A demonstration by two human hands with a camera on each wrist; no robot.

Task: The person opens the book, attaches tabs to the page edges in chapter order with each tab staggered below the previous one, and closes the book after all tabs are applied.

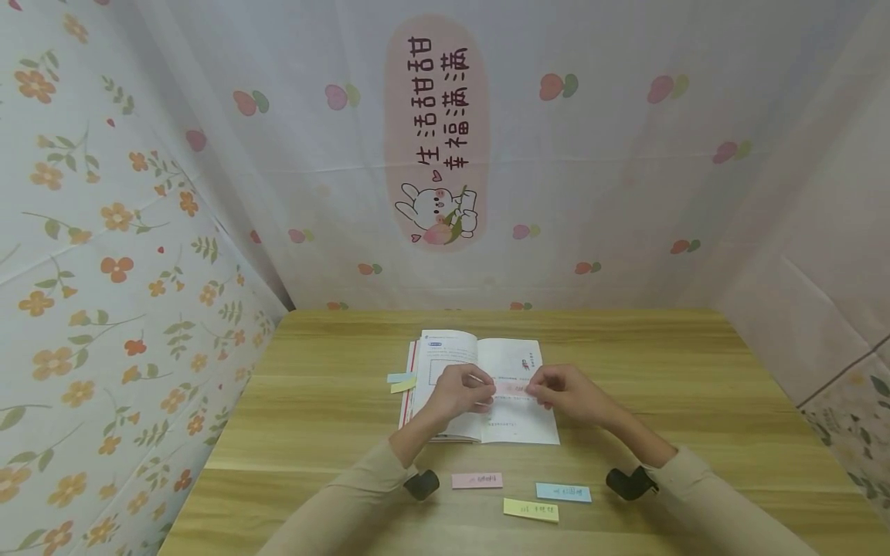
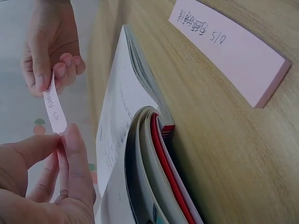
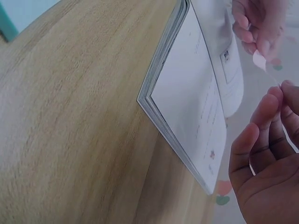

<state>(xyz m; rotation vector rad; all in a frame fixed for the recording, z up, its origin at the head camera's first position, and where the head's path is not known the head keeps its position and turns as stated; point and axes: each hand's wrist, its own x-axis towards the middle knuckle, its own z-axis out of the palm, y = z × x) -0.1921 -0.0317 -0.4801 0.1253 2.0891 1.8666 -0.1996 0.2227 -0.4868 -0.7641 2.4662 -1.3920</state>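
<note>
A pink sticky note (image 2: 54, 111) with handwriting is stretched between both hands, above an open book (image 1: 514, 425). My left hand (image 1: 462, 390) pinches one end of it between thumb and fingertips. At the other end, my right hand (image 1: 566, 392) pinches it the same way. In the right wrist view the note (image 3: 259, 60) appears nearly edge-on and slightly bent. The book lies flat with printed pages facing up. A blue tab (image 1: 399, 378) and a yellow tab (image 1: 403, 386) stick out from its left edge.
Nearer the front lie a pink sticky-note pad (image 1: 477, 481), a blue pad (image 1: 563, 493) and a yellow pad (image 1: 531, 510), each with handwriting. They sit on a wooden table (image 1: 313, 394). Patterned curtains (image 1: 612, 170) hang behind it and at both sides.
</note>
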